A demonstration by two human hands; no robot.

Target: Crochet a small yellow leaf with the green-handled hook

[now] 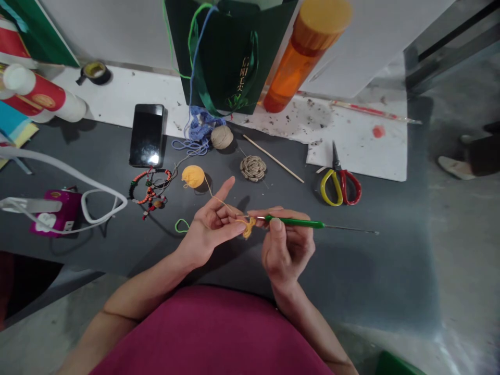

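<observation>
My right hand (287,242) grips a crochet hook (299,222) by its green handle, one metal end pointing right and the other reaching to my left hand. A small piece of yellow crochet (249,228) is pinched between the thumb and fingers of my left hand (213,224), at the hook's tip. The left index finger is raised, with yellow yarn running over it from a yellow yarn ball (193,176) on the table. Beyond the hands lie a beige crocheted rosette (253,168) and a beige yarn ball (222,137).
Scissors (340,182) with yellow and red handles lie to the right, near a thin wooden stick (273,158). A phone (147,135), a bead bracelet (150,187) and a purple box (57,212) are on the left. Behind stand a dark green bag (226,62) and an orange bottle (291,67).
</observation>
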